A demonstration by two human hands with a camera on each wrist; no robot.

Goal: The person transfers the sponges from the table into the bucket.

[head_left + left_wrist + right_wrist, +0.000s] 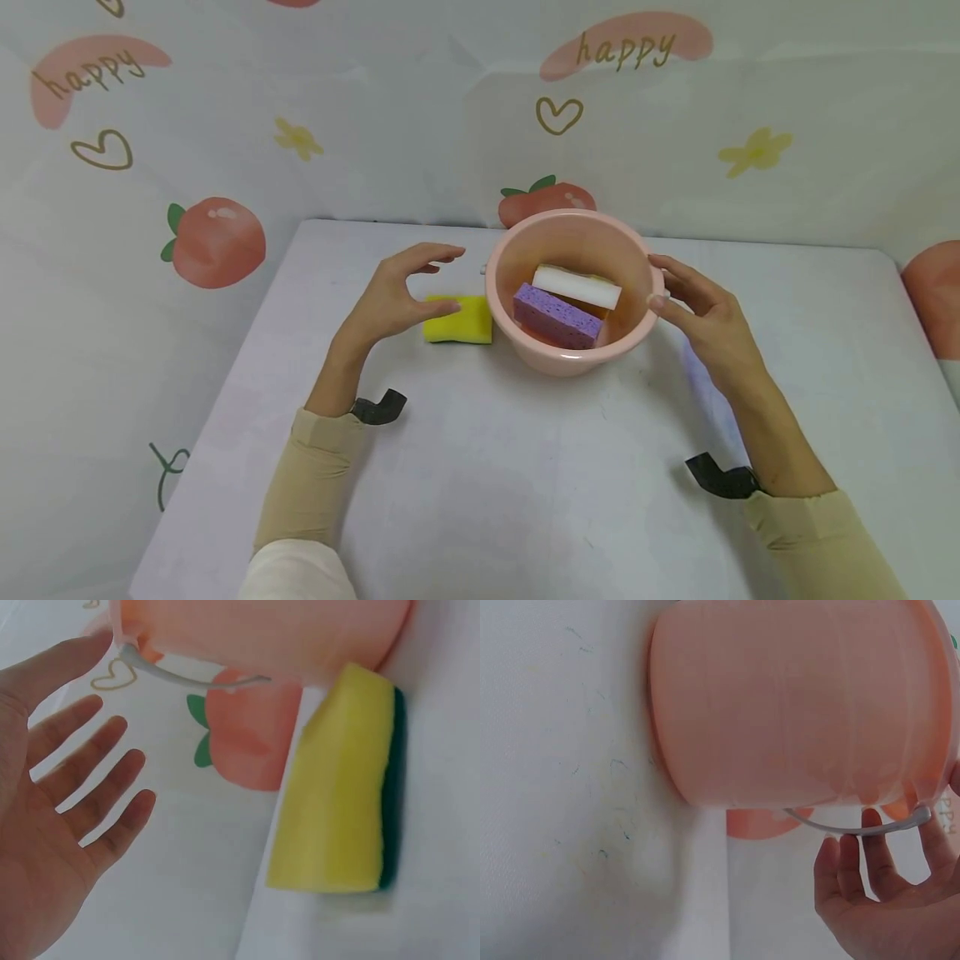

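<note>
From my feed, the left hand (397, 292) hovers open just over the yellow sponge (458, 320) on the surface (487, 467); right hand (701, 321) sits open against the pink bucket (573, 354). Only the left wrist view shows the sponge's green backing.

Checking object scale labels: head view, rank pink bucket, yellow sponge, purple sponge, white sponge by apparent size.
1. pink bucket, clearly largest.
2. purple sponge.
3. white sponge and yellow sponge: look alike; both partly hidden, so unranked.

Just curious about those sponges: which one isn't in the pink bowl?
The yellow sponge. It lies on the table left of the bowl, by the left hand; the purple and white ones sit inside.
</note>
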